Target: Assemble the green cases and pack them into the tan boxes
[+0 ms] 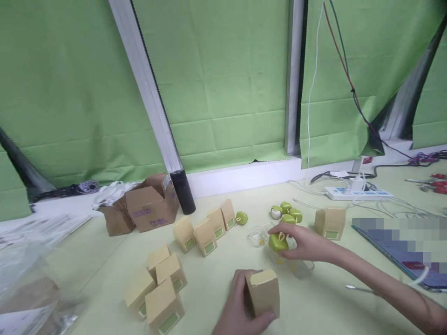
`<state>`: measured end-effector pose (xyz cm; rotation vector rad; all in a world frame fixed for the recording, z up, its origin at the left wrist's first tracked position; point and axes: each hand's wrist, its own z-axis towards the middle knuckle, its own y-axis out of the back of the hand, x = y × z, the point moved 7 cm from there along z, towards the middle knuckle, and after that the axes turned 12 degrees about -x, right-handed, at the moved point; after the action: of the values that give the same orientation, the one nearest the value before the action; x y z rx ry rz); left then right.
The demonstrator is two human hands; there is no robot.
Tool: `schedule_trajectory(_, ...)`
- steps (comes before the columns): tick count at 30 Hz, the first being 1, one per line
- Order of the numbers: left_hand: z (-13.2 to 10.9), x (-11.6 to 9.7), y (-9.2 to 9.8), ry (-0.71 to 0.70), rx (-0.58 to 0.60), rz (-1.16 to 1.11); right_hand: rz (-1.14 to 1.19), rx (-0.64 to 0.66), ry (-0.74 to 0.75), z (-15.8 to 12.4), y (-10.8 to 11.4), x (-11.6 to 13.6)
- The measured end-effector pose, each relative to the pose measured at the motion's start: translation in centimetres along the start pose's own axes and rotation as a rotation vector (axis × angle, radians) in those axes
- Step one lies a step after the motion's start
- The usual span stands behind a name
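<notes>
My left hand [237,307] is closed round a small brown cardboard box [264,292] near the front of the table. In my right hand [305,242], the fingers grip a rounded green case [277,242] with a small pale loop on it. Beneath and beside that hand lie clear plastic pieces [257,236] with yellow bits, partly hidden. Just behind it sits a cluster of similar green cases [286,207], one showing a white part. One more green case [242,217] rests alone next to the standing boxes.
Several brown boxes with green labels stand at the left front [164,302] and centre [205,236], and another box [330,222] at right. Behind are an opened carton [152,209] and a black cylinder [183,191]. A power strip [377,193], cables and a dark tablet-like panel [394,253] lie right.
</notes>
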<state>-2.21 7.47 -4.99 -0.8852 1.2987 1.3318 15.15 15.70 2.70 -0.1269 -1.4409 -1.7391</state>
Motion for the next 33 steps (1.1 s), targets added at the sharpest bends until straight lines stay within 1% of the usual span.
schedule_trajectory(6, 0.1, 0.4, 0.0, -0.006, 0.017, 0.03, -0.121, 0.064, 0.017, 0.6, -0.9, -0.1)
schedule_trajectory(12, -0.1, 1.3, -0.2, 0.068, 0.022, -0.028, -0.199, 0.135, 0.047, 0.9, -1.5, -0.1)
schedule_trajectory(15, -0.3, 1.1, 0.0, 0.082, -0.007, -0.042, -0.236, 0.169, 0.059, 1.1, -2.1, 0.0)
schedule_trajectory(18, -0.5, 0.1, 0.2, 0.022, -0.024, -0.004, -0.273, 0.16, 0.057, 1.1, -2.7, -0.1)
schedule_trajectory(20, -0.7, -0.3, 0.1, -0.016, 0.006, 0.02, -0.277, 0.139, 0.054, 0.9, -2.9, -0.1)
schedule_trajectory(23, -1.0, -0.4, -0.1, -0.052, 0.041, 0.008, -0.251, 0.086, 0.05, 0.4, -2.7, 0.4)
schedule_trajectory(25, -1.2, -0.4, -0.3, -0.092, 0.038, -0.023, -0.157, 0.002, 0.01, -0.2, -2.0, 1.3)
schedule_trajectory(27, -1.3, -0.2, -0.4, -0.104, 0.032, -0.031, 0.101, -0.09, -0.064, -0.9, -1.4, 2.5)
schedule_trajectory(28, -1.4, 0.1, -0.5, -0.077, 0.023, -0.018, 0.267, -0.107, -0.1, -1.3, -1.3, 3.2)
schedule_trajectory(29, -1.4, 0.4, -0.4, -0.036, 0.006, -0.003, 0.422, -0.101, -0.123, -1.8, -1.4, 4.0)
schedule_trajectory(30, -1.5, 0.6, -0.3, 0.012, -0.014, 0.004, 0.531, -0.07, -0.124, -2.2, -1.6, 4.9)
schedule_trajectory(31, -1.6, 0.7, -0.3, 0.055, -0.033, 0.002, 0.571, -0.022, -0.104, -2.6, -1.8, 5.7)
schedule_trajectory(33, -1.7, 0.7, -0.2, 0.097, -0.06, -0.033, 0.536, 0.063, -0.054, -3.2, -2.2, 6.8)
